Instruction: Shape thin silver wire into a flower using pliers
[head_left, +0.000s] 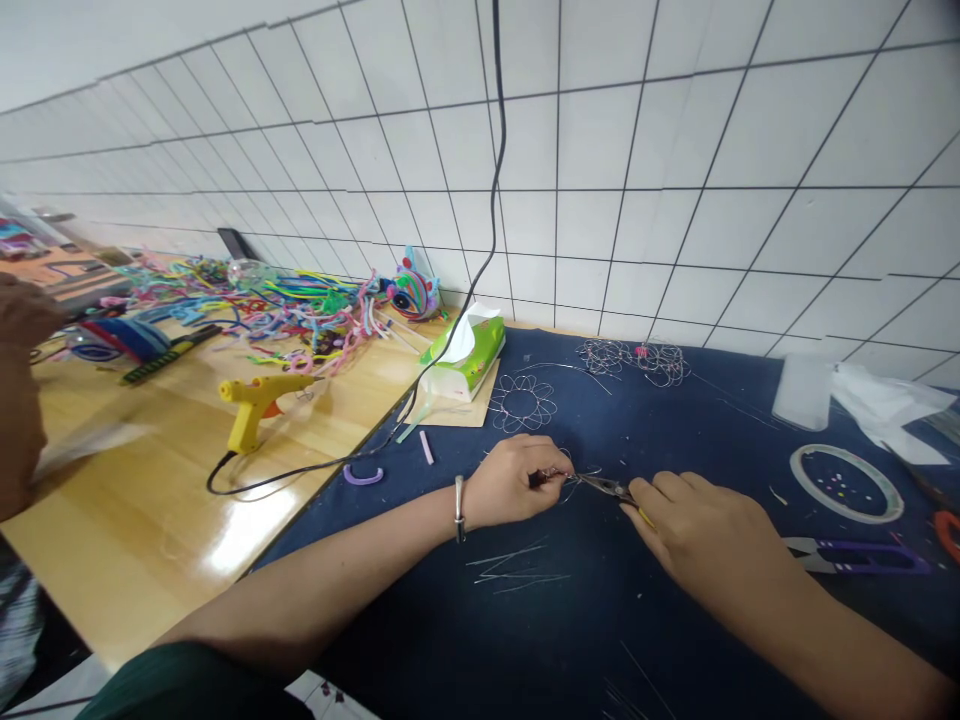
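My left hand [517, 478] is closed in a pinch on a small piece of bent wire [570, 482], with thin loops showing around the fingertips. My right hand [694, 515] grips a pair of pliers [606, 486] with yellow handles. The jaws point left and meet the wire close to my left fingertips; whether they are clamped on it I cannot tell. Behind my left hand lies a flower-shaped wire ring [523, 402]. Several straight wire pieces [514, 572] lie in front of my hands on the dark blue cloth [420, 610].
A tissue pack [466, 355] and tangled wire shapes [634, 360] lie at the back. To the right are a white ring [847, 484] and purple snips [874, 556]. A yellow glue gun [259, 405] trails its cord leftward. Another person's arm [19, 400] shows far left.
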